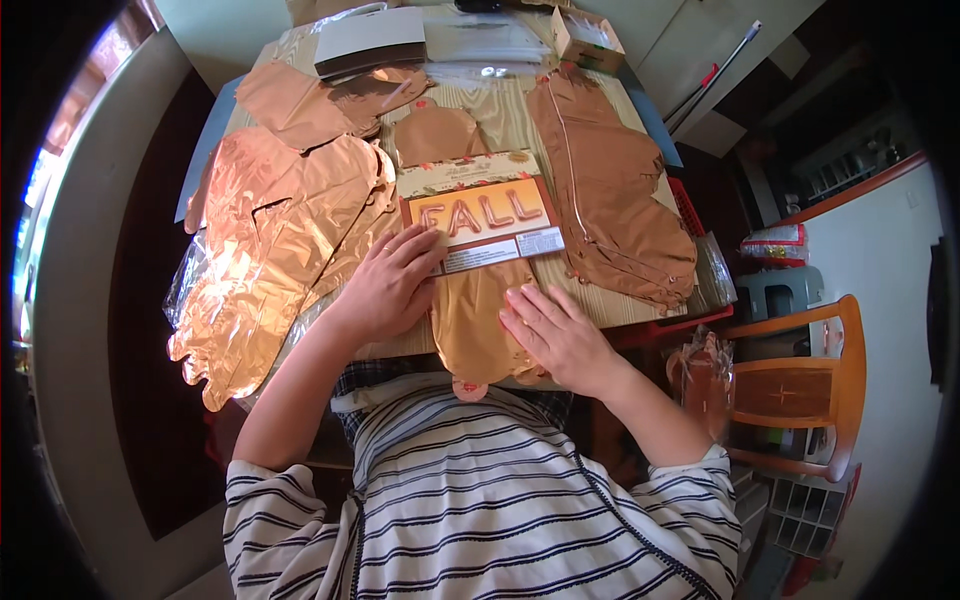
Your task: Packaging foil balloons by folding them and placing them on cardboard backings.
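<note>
A printed packaging card (pixel 490 205) with a picture of balloon letters lies across a flat, copper-coloured foil balloon (pixel 468 318) in front of me. The balloon's near end reaches the table edge, and its far end shows beyond the card. My left hand (pixel 400 275) rests on the card's lower left corner, fingers stretched forward. Flat on the balloon's right side lies my right hand (pixel 560 335), fingers extended, a little below the card. Neither hand is wrapped round anything. What lies beneath my palms is hidden.
Uninflated copper foil balloons lie in piles on the left (pixel 270 215) and right (pixel 610 190) of the wooden table (pixel 500 110). Farther back are a white-topped stack (pixel 370 38), clear plastic bags (pixel 480 45) and a small cardboard box (pixel 588 42). A wooden chair (pixel 850 390) stands at right.
</note>
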Tool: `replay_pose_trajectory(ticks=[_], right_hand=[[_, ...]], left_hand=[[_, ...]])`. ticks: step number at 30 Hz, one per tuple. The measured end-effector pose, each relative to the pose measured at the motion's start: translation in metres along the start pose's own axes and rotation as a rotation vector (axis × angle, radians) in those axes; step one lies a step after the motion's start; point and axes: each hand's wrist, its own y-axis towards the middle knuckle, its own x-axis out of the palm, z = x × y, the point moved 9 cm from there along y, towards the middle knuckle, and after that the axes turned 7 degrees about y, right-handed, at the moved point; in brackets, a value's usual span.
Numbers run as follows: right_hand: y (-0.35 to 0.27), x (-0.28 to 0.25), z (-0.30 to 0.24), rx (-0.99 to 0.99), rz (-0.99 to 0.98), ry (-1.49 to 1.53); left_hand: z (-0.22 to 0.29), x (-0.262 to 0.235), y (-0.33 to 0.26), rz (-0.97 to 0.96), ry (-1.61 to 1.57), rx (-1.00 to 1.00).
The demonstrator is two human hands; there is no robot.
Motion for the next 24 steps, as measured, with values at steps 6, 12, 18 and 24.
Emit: replay_pose_trajectory(ticks=[6,12,18,24], right_hand=[[-0.02,-0.029,-0.032,-0.042,0.305,0.15],[-0.038,-0.03,-0.056,-0.072,0.226,0.377],[-0.034,-0.009,-0.002,-0.047,0.31,0.027],[-0.009,0.001,0.01,-0.031,0.328,0.032]], left_hand=[[0.019,-0.005,-0.027,-0.01,-0.001,0.022],[0.042,0.002,-0.064,-0.206,-0.055,0.044],[0.048,0.002,-0.064,-0.09,0.053,0.033],[0.045,0.005,-0.067,0.112,0.109,-0.033]])
